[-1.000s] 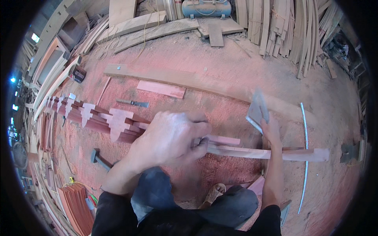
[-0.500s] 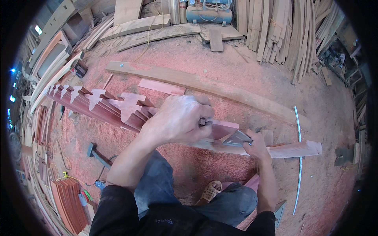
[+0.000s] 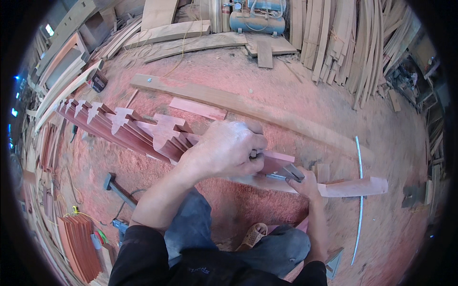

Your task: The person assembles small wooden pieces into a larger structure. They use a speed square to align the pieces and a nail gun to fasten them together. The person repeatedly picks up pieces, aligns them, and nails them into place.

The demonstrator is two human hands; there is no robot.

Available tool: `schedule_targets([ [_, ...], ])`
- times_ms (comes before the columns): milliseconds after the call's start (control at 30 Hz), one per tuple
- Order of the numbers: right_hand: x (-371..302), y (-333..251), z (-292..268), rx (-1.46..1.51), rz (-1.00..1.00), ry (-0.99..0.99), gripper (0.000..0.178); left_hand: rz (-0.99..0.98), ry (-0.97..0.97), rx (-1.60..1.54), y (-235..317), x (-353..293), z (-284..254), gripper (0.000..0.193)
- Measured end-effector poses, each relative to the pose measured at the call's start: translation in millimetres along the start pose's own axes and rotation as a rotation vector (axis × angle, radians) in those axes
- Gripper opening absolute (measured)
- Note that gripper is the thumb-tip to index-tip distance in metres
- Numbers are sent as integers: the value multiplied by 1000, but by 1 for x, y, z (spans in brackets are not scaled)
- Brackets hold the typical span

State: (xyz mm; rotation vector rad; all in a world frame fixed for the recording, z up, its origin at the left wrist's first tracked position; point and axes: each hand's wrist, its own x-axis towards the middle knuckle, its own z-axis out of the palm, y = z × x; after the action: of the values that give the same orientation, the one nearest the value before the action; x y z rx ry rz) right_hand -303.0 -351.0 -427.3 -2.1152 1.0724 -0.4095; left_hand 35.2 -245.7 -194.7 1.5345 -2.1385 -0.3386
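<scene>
My left hand [image 3: 229,148] is closed in a fist over the middle of a pinkish wooden workpiece. A small dark-tipped end pokes out between its fingers; the rest is hidden. To its right, my right hand [image 3: 304,183] grips a grey metal square [image 3: 293,172] against a pink block [image 3: 278,162]. Below these, a long pale pink wood piece [image 3: 355,187] runs to the right. At the left stretches a row of reddish moulded wood pieces [image 3: 167,133] with stepped, notched ends; its near end passes behind my left wrist.
A long brown plank [image 3: 214,98] lies beyond the work on sawdust-covered floor. A hammer [image 3: 119,191] is left of my knee, near stacked reddish boards [image 3: 78,248]. A white measuring strip [image 3: 359,205] lies at right. A blue air compressor [image 3: 257,21] and leaning timber [image 3: 329,43] stand behind.
The metal square in my right hand has turned and sits lower, nearer the block. My left hand has shifted slightly right and down in view, still closed.
</scene>
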Motion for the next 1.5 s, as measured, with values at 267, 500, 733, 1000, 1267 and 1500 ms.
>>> schedule_targets([
  [267,-1,6,8,40,20,29,33,-25,-48,46,2,0,-4,20],
  [500,-3,-1,6,62,-13,90,38,-12,-42,39,7,2,-6,21],
  [733,-4,-3,6,58,-26,115,38,-19,-30,-7,8,2,-4,18],
  [1000,-7,-6,7,10,-65,151,32,-9,-33,-1,10,5,-4,19],
  [1267,-10,9,0,84,-51,119,30,-13,-28,-3,5,2,-4,22],
  [1500,-8,14,6,81,-41,100,29,-56,-57,23,5,1,-4,21],
])
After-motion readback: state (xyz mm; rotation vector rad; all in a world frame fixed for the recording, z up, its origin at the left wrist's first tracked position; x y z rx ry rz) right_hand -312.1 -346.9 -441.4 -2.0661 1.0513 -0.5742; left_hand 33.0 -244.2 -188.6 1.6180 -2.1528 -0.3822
